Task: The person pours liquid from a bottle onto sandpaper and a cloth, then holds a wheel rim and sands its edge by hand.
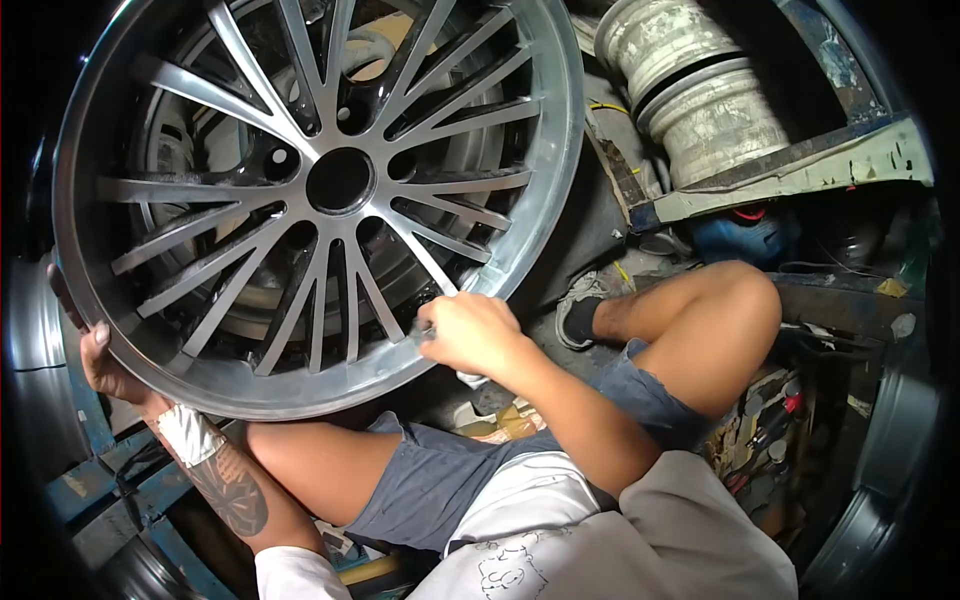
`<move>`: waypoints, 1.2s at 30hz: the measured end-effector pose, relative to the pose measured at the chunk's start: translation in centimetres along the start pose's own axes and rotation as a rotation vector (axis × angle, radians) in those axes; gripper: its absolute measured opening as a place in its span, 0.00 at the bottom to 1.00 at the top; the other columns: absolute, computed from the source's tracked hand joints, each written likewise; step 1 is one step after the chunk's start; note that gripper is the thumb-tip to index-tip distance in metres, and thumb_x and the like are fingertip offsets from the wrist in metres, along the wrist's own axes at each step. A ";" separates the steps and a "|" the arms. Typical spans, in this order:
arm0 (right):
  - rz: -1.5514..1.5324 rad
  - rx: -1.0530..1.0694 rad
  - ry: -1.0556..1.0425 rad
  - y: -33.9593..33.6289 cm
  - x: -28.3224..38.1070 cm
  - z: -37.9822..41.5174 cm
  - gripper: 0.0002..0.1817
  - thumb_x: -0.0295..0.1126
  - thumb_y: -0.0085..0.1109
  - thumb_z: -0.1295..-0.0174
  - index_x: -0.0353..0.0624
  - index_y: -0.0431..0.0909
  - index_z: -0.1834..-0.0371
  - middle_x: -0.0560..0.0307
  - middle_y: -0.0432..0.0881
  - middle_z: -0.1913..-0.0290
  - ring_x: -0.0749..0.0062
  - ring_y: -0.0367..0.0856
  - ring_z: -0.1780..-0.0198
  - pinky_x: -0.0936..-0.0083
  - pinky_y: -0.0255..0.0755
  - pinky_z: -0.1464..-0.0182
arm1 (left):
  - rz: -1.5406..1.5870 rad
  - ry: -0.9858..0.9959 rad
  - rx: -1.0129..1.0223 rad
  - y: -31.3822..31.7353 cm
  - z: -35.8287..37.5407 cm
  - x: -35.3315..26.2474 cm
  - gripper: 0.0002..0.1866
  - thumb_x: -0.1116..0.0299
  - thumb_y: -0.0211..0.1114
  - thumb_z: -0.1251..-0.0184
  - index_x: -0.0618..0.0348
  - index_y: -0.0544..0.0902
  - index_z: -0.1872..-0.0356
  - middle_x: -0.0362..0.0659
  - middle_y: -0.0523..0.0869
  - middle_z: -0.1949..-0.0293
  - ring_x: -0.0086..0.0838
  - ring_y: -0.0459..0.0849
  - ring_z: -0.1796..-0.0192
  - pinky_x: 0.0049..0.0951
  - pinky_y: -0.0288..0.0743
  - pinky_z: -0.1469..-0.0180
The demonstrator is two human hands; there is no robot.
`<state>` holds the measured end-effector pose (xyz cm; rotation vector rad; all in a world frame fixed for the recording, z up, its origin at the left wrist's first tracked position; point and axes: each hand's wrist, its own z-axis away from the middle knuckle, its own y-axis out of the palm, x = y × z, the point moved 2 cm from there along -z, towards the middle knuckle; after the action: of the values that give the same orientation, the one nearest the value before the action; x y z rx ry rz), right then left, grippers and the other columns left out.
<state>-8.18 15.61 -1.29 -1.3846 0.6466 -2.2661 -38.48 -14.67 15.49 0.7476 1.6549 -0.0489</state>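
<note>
A large multi-spoke alloy wheel (418, 228), with silver spoke faces and dark gaps, is tilted up in front of me. My left hand (100, 365) grips its outer edge at the lower left, with the thumb on the near side and the fingers partly behind the rim. A white wrap circles that wrist. My right hand (472, 335) is closed at the lower right of the wheel, against the inner side of the rim near the spoke ends. Whatever its fingers hold is hidden, though a whitish bit shows beneath them.
Two stacked, worn wheel rims (715, 120) sit on a rack (800, 165) at the upper right. Below it is a blue object (745, 240). Tools and clutter (765, 430) lie by my bent leg. Blue metal framing (95, 490) stands at the lower left.
</note>
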 end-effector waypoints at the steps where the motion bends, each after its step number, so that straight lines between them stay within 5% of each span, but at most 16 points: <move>1: 0.010 -0.003 0.014 -0.1 0.1 -0.1 0.15 0.40 0.66 0.45 0.44 0.89 0.59 0.41 0.90 0.63 0.43 0.91 0.57 0.51 0.84 0.51 | -0.015 0.016 -0.062 -1.1 0.0 0.0 0.23 0.71 0.57 0.32 0.71 0.76 0.38 0.53 0.88 0.54 0.38 0.89 0.55 0.36 0.86 0.47; 5: 0.126 0.107 0.037 1.2 2.0 -0.6 0.18 0.40 0.68 0.46 0.47 0.91 0.53 0.42 0.91 0.60 0.45 0.91 0.54 0.52 0.84 0.49 | -0.017 -0.004 -0.055 -0.1 0.6 0.3 0.26 0.72 0.57 0.35 0.71 0.76 0.35 0.55 0.88 0.50 0.39 0.89 0.52 0.38 0.86 0.45; 11: 0.102 0.046 0.028 1.6 1.5 -0.7 0.15 0.38 0.68 0.46 0.44 0.90 0.57 0.41 0.90 0.63 0.45 0.91 0.55 0.51 0.84 0.49 | -0.042 0.014 0.029 -1.8 0.5 0.2 0.43 0.76 0.55 0.39 0.52 0.61 0.17 0.55 0.86 0.43 0.40 0.87 0.45 0.39 0.84 0.40; 16: 0.002 0.029 0.023 0.5 0.9 -0.7 0.17 0.38 0.67 0.46 0.44 0.90 0.55 0.38 0.90 0.63 0.43 0.91 0.55 0.51 0.83 0.47 | 0.023 0.125 -0.024 2.6 0.5 1.0 0.42 0.77 0.56 0.42 0.54 0.67 0.20 0.55 0.81 0.34 0.42 0.84 0.37 0.42 0.79 0.33; 23: 0.177 0.076 0.080 -0.4 0.8 -0.7 0.18 0.40 0.68 0.44 0.49 0.90 0.51 0.42 0.91 0.62 0.44 0.91 0.55 0.51 0.84 0.49 | -0.059 0.145 -0.012 -0.9 0.3 0.6 0.26 0.79 0.59 0.37 0.56 0.79 0.36 0.54 0.87 0.46 0.40 0.88 0.48 0.39 0.82 0.38; 26: 0.260 0.060 0.088 1.1 1.9 -0.5 0.18 0.40 0.67 0.43 0.48 0.90 0.51 0.40 0.91 0.62 0.43 0.91 0.55 0.51 0.84 0.51 | -0.205 0.245 -0.242 0.4 0.9 0.9 0.25 0.79 0.59 0.36 0.55 0.79 0.36 0.53 0.87 0.49 0.39 0.88 0.51 0.37 0.82 0.39; 30: 0.058 0.053 -0.011 -0.8 -0.3 -0.6 0.19 0.41 0.68 0.44 0.46 0.90 0.51 0.41 0.91 0.61 0.47 0.91 0.56 0.54 0.84 0.50 | -0.204 0.277 -0.120 2.4 1.3 1.7 0.18 0.78 0.61 0.24 0.59 0.80 0.36 0.50 0.88 0.49 0.33 0.87 0.46 0.36 0.81 0.37; 31: 0.179 0.064 0.096 -2.8 -0.2 -0.7 0.20 0.42 0.68 0.45 0.45 0.90 0.51 0.41 0.90 0.62 0.48 0.91 0.56 0.55 0.84 0.49 | -0.336 0.307 -0.044 1.7 0.7 1.4 0.17 0.75 0.55 0.17 0.57 0.79 0.33 0.54 0.86 0.39 0.36 0.87 0.40 0.34 0.83 0.35; 36: 0.246 0.013 0.047 -1.4 2.8 0.5 0.20 0.41 0.68 0.45 0.42 0.90 0.52 0.37 0.90 0.63 0.43 0.91 0.56 0.53 0.84 0.48 | -0.270 0.227 0.005 5.1 0.8 1.5 0.18 0.73 0.57 0.17 0.60 0.79 0.31 0.52 0.86 0.38 0.34 0.87 0.39 0.32 0.81 0.34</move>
<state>-9.06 15.14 1.72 -1.1773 0.7709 -2.1087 -35.30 -10.32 15.84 0.5443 1.9653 -0.1647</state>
